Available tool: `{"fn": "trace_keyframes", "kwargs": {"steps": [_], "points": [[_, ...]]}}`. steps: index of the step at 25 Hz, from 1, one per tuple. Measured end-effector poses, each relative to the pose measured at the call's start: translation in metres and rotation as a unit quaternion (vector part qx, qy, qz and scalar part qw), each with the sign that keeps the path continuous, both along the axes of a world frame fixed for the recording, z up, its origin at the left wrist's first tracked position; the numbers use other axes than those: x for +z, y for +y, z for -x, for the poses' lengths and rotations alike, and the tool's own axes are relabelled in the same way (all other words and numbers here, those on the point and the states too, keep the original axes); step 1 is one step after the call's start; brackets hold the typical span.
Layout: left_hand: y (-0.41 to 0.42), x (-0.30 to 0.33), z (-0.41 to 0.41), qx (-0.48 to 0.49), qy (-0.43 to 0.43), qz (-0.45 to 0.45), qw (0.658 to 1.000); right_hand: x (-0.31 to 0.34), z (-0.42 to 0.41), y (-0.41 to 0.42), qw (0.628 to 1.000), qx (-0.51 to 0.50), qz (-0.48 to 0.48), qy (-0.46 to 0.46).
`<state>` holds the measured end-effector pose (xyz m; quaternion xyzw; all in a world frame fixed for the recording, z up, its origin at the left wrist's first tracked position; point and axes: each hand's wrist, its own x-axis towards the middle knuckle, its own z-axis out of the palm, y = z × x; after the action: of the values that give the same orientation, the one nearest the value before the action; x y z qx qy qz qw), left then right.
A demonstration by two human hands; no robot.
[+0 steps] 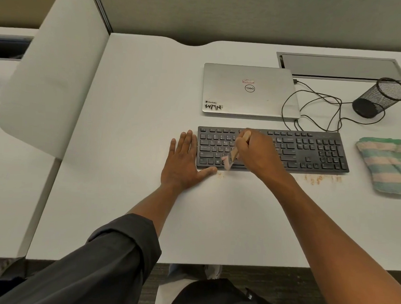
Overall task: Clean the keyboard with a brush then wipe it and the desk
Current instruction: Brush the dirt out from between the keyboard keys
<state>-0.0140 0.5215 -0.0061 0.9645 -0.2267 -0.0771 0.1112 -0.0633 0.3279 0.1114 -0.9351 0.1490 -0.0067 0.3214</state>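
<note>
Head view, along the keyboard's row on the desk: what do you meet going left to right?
Left hand flat on the desk → brush gripped by the right hand over the keyboard → striped cloth.

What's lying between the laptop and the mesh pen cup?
In the head view, a looped black cable lies on the desk between the laptop and pen cup.
</note>
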Motion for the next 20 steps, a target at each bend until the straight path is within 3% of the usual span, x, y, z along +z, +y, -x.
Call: {"fn": "trace_keyframes", "kwargs": {"steps": [4, 9, 14, 20], "points": [[0.000, -0.001, 0.000, -0.002, -0.001, -0.003, 1.000, -0.002, 0.001, 0.005, 0.997, 0.000, -0.069, -0.023], [0.000, -0.002, 0.000, -0.002, -0.005, -0.003, 1.000, -0.002, 0.001, 0.010, 0.999, -0.020, 0.043, -0.026], [0.000, -0.003, 0.000, -0.004, -0.006, -0.005, 1.000, -0.006, 0.008, 0.014, 0.996, -0.019, -0.080, -0.025], [0.000, -0.002, 0.000, -0.005, -0.009, -0.006, 1.000, -0.011, 0.018, 0.011, 0.991, -0.068, -0.074, -0.089]]}}
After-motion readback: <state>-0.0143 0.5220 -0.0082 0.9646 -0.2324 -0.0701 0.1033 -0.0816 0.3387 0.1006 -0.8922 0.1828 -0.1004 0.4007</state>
